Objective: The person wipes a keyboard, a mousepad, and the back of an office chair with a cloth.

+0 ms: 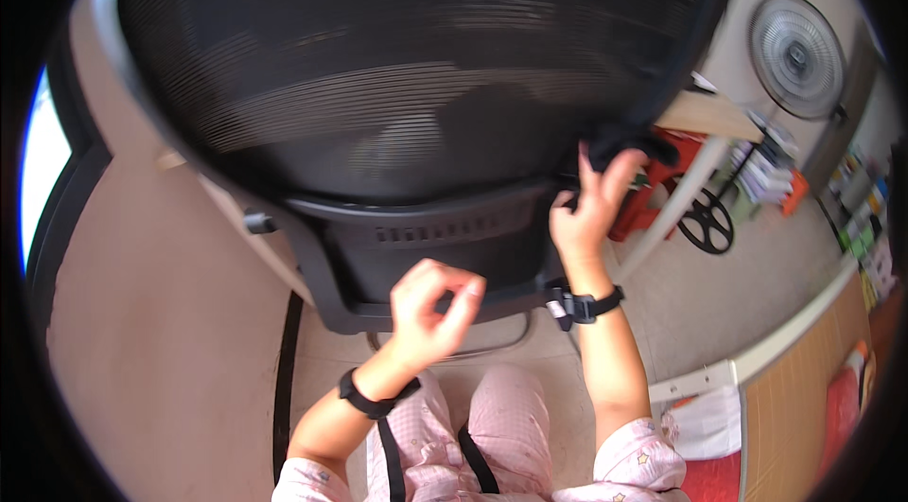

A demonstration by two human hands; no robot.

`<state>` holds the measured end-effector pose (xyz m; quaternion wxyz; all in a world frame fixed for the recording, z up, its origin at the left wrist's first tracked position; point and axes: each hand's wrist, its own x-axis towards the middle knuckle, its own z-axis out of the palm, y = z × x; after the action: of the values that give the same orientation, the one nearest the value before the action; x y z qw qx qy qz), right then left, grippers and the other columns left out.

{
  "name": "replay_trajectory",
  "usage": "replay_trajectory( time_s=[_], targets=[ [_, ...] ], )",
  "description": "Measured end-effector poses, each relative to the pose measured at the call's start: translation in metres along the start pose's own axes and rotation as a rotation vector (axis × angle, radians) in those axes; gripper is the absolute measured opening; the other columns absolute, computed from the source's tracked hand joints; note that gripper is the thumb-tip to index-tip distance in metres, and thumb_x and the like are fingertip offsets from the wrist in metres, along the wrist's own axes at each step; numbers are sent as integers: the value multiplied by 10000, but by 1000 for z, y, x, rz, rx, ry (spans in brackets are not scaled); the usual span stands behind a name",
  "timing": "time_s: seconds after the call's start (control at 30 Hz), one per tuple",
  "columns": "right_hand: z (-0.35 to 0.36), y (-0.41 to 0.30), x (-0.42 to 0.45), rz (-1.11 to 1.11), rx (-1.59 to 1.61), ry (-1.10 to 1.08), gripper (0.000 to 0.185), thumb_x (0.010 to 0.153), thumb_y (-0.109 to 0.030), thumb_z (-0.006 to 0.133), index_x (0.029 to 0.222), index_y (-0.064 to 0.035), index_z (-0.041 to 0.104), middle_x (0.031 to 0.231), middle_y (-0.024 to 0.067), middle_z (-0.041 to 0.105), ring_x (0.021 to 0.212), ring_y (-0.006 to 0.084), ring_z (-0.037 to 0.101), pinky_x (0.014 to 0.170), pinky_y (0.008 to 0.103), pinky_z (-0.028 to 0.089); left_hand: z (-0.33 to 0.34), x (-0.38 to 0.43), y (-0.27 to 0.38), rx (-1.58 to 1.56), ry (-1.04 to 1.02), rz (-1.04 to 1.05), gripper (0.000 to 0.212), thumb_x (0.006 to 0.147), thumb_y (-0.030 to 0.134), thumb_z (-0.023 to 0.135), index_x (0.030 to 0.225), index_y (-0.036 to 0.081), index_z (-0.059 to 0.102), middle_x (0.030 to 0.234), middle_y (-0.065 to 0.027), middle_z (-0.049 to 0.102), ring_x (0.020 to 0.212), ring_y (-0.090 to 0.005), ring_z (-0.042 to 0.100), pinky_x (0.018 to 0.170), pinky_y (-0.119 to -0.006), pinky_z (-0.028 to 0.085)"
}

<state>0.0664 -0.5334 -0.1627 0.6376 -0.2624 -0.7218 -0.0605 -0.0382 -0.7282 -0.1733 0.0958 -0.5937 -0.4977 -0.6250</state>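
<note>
The mesh backrest of a black office chair (397, 112) fills the upper middle, its rear side with the slotted plastic support (440, 229) turned towards me. My left hand (434, 310) is in front of that support's lower edge, fingers curled and thumb close to the forefinger, with nothing visible in it. At the backrest's lower right edge, my right hand (592, 204) grips a bunched dark cloth (617, 140). Motion blur hides the exact finger contact, and the cloth blends into the black chair frame.
A pale-topped table (709, 117) stands beyond the chair, a red plastic stool (642, 207) beneath it. Further right are a fan (796, 55), its cross-spoked black base (706, 220) and stacked items (766, 172). A wall (163, 303) runs along the left. Tan matting (801, 388) lies at lower right.
</note>
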Motion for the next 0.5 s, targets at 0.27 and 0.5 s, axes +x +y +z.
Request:
replay_trajectory(
  time_s=[0.27, 0.5],
  targets=[
    [-13, 7, -66, 304, 315, -167, 515, 675, 109, 461, 1156, -21, 591, 1224, 204, 540, 1163, 389, 488, 1005, 385, 362, -29, -25, -1, 68, -33, 32, 87, 719, -11, 677, 767, 26, 615, 678, -59, 615, 605, -191, 568, 568, -279, 447],
    [-34, -68, -119, 47, 868, -523, 446, 788, -168, 612, 1174, 45, 546, 1153, 200, 587, 1078, 317, 571, 926, 369, 431, -57, -33, -6, 151, -14, -113, 693, 729, 185, 755, 1291, 11, 389, 1247, -206, 465, 1147, -284, 471, 968, -391, 372]
  ],
)
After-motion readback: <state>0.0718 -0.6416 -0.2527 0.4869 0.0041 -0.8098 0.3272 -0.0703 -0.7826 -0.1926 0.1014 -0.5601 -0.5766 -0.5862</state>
